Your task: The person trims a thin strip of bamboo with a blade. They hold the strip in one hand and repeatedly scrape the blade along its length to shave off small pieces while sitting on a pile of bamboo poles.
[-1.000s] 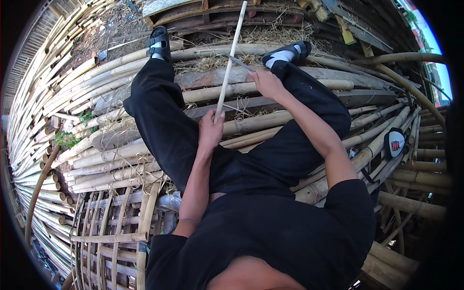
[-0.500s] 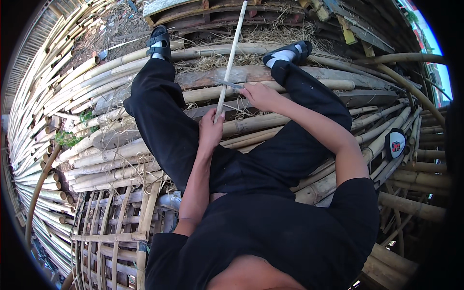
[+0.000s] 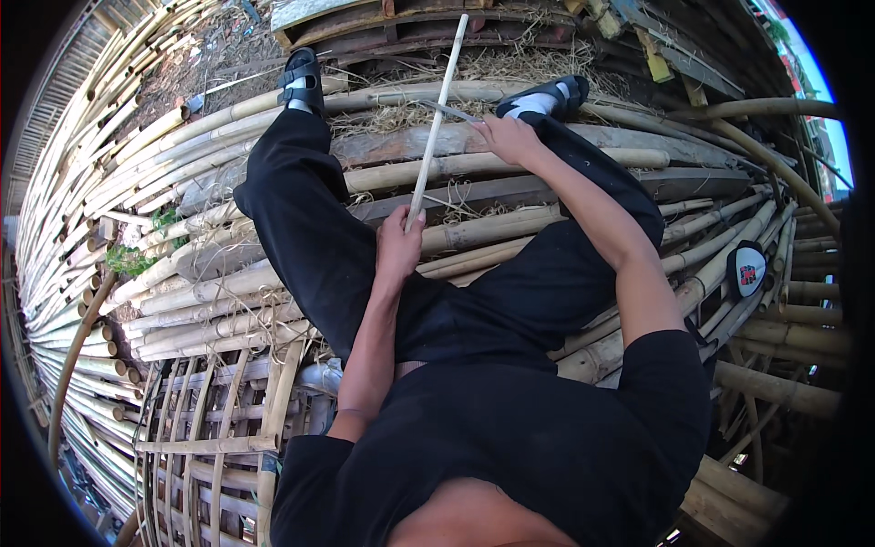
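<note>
A long pale bamboo stick [image 3: 437, 128] slants up and away from my lap, its far end near the wooden pallet. My left hand [image 3: 399, 242] is closed around its near end. In my right hand [image 3: 510, 139] is a knife [image 3: 458, 114], gripped by the handle, with the blade pointing left. The blade crosses the stick above its middle and seems to touch it. Most of the knife's handle is hidden by my fingers.
Bamboo poles [image 3: 510, 226] lie under and around my legs. A stack of cut poles [image 3: 91, 219] fills the left side, beside a bamboo lattice [image 3: 214, 438]. Dry shavings [image 3: 401, 117] lie between my feet. A wooden pallet [image 3: 365, 27] is ahead; a cap [image 3: 747, 271] rests at right.
My right hand has moved away from me along the stick with the knife, toward my right foot. The stick's far end has dipped slightly nearer; my left hand has barely shifted.
</note>
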The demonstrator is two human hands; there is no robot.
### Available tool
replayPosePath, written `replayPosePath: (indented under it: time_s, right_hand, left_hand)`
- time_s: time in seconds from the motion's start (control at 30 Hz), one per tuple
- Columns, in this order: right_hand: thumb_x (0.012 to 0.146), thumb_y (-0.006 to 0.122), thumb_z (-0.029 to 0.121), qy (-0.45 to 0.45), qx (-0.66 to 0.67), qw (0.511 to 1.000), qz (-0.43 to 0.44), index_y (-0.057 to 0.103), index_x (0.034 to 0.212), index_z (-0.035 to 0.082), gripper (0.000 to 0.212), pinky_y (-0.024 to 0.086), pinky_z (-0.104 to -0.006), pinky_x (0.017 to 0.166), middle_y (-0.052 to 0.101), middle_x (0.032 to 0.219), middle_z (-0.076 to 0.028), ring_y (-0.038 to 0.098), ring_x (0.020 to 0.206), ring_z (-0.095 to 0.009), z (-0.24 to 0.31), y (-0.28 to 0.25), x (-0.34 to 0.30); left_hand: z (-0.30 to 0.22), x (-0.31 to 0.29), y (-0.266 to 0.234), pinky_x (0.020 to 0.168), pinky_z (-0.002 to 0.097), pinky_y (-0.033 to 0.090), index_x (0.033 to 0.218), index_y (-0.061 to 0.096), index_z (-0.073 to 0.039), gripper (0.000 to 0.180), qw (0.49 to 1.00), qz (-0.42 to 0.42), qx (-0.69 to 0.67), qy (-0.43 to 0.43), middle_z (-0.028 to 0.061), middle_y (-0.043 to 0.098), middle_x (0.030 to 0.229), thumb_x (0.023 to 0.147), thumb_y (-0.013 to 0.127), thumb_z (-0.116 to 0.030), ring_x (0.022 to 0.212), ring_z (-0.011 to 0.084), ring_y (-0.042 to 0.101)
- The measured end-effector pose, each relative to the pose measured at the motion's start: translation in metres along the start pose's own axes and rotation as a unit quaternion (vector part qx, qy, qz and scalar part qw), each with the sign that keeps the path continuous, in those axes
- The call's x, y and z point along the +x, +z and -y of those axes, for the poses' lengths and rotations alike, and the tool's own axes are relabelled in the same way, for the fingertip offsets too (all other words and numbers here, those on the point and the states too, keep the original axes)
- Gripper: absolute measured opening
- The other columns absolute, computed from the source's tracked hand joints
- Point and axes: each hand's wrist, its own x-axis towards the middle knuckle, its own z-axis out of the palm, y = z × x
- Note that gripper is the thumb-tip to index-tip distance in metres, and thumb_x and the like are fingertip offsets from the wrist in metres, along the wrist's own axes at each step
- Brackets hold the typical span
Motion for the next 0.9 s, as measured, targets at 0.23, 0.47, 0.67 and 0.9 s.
replayPosePath:
  time_s: [0.23, 0.47, 0.67, 0.9]
  right_hand:
    - [0.095, 0.04, 0.04, -0.116, 0.05, 0.992, 0.021, 0.056, 0.087, 0.003, 0.041, 0.046, -0.0533, 0.066, 0.06, 0.073, -0.025, 0.059, 0.074, -0.045, 0.031, 0.009, -0.036]
    - [0.092, 0.043, 0.048, -0.16, 0.003, 0.985, -0.069, 0.058, 0.085, 0.006, 0.045, 0.048, -0.052, 0.058, 0.06, 0.064, -0.021, 0.061, 0.065, -0.043, 0.035, 0.026, -0.014]
    - [0.091, 0.043, 0.05, -0.191, -0.027, 0.975, -0.107, 0.058, 0.084, 0.006, 0.047, 0.049, -0.0501, 0.055, 0.061, 0.063, -0.02, 0.062, 0.063, -0.04, 0.035, 0.032, -0.007]
    - [0.093, 0.04, 0.049, -0.22, -0.07, 0.968, -0.1, 0.058, 0.086, 0.004, 0.049, 0.051, -0.0484, 0.059, 0.062, 0.063, -0.019, 0.064, 0.066, -0.038, 0.034, 0.027, 0.012]
  left_hand:
    - [0.003, 0.008, -0.001, 0.07, 0.0337, 0.046, 0.103, 0.058, 0.002, 0.025, 1.0, 0.011, -0.025, 0.0, 0.0146, 0.065, 0.081, 0.088, 0.057, -0.017, 0.073, 0.0191, 0.061]
    - [-0.004, 0.005, -0.011, 0.071, 0.0351, 0.046, 0.107, 0.056, 0.002, 0.026, 0.999, -0.029, -0.009, 0.042, 0.0173, 0.063, 0.08, 0.089, 0.054, -0.017, 0.073, 0.0242, 0.061]
    - [0.003, 0.004, -0.012, 0.07, 0.036, 0.046, 0.109, 0.056, 0.001, 0.027, 0.999, -0.029, -0.004, 0.029, 0.0172, 0.063, 0.081, 0.09, 0.053, -0.018, 0.073, 0.0271, 0.06]
    - [0.001, 0.002, -0.02, 0.065, 0.0325, 0.045, 0.107, 0.056, 0.003, 0.025, 0.997, -0.055, 0.013, 0.059, 0.0125, 0.062, 0.076, 0.09, 0.053, -0.015, 0.068, 0.0206, 0.058]
